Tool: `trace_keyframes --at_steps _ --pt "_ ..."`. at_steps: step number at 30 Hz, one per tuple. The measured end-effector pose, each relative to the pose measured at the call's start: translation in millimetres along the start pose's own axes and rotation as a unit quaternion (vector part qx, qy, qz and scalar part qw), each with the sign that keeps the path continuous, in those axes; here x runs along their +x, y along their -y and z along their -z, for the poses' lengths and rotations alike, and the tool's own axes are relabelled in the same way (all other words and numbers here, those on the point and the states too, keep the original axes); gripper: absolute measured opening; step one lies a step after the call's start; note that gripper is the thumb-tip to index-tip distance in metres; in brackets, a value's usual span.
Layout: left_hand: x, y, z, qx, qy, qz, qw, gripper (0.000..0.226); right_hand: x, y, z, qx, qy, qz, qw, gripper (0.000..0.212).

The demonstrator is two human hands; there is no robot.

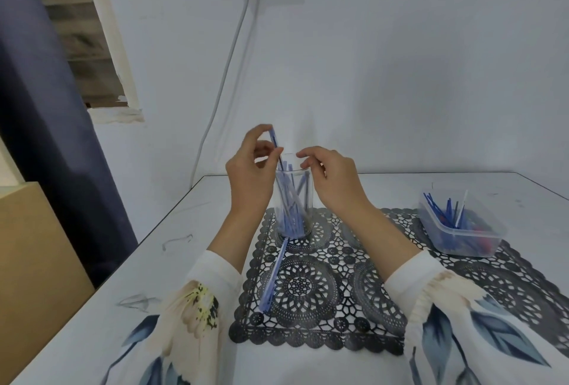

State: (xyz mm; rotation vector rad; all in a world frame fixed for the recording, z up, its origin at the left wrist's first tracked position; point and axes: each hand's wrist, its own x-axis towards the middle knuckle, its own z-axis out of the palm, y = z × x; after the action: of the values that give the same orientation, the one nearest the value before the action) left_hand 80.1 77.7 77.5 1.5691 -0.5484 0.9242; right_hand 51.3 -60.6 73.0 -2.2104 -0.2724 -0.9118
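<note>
While the left hand (249,178) pinches a blue stick (274,140) between thumb and fingertips at mid-frame, its lower end at the rim of the glass (294,200), the trick is to keep it steep and let go only once it slides in among the others. The wrist is raised, fingers curled on the stick's top. The right hand (335,181) hovers at the rim's right side, fingers loosely bent, gripping nothing, well placed to steady the glass. A loose stick (272,277) lies on the mat (308,307) below.
</note>
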Motion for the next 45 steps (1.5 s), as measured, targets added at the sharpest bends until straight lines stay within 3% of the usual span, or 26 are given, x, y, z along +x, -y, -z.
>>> trace_keyframes --at_steps 3,5,11,16,18,23,26,32,37,42,45 --pt "0.5 11.3 1.8 0.113 0.048 0.017 0.992 0.013 -0.2 4.4 1.9 0.006 -0.014 0.005 1.0 0.03" --pt "2.6 14.7 4.7 0.173 0.071 0.035 0.982 0.011 -0.9 10.6 5.5 0.023 -0.024 0.004 0.999 0.029" --pt "22.9 11.6 26.5 0.18 0.095 0.154 0.967 0.007 -9.7 35.2 19.5 0.129 0.008 -0.068 0.989 0.031" --pt "27.2 32.5 47.5 0.233 0.272 0.314 0.879 0.017 -29.3 37.7 4.7 0.149 0.152 -0.18 0.96 0.016" --pt "18.4 53.3 45.7 0.291 0.282 0.297 0.865 0.02 -40.7 30.7 -12.8 0.089 0.199 -0.194 0.957 0.014" --pt "-37.4 98.6 23.2 0.345 0.363 0.252 0.828 0.042 -69.9 13.8 -47.1 -0.032 0.255 -0.127 0.958 0.022" --pt "-57.4 112.8 16.7 0.402 0.397 0.193 0.802 0.045 -73.9 9.8 -50.5 -0.066 0.274 -0.105 0.954 0.024" --pt "-64.0 117.0 18.0 0.433 0.412 0.165 0.785 0.056 -74.7 8.0 -55.5 -0.103 0.277 -0.12 0.948 0.022" --pt "-66.9 115.7 15.9 0.453 0.4 0.17 0.779 0.059 -78.8 13.1 -61.1 -0.163 0.274 -0.11 0.941 0.007" --pt "-68.8 113.9 15.0 0.455 0.376 0.169 0.789 0.058 -72.1 19.6 -53.8 -0.177 0.309 -0.117 0.927 0.026" --pt "-68.9 114.0 15.2 0.449 0.367 0.172 0.796 0.059 -64.6 18.6 -49.3 -0.181 0.375 -0.087 0.905 0.036"
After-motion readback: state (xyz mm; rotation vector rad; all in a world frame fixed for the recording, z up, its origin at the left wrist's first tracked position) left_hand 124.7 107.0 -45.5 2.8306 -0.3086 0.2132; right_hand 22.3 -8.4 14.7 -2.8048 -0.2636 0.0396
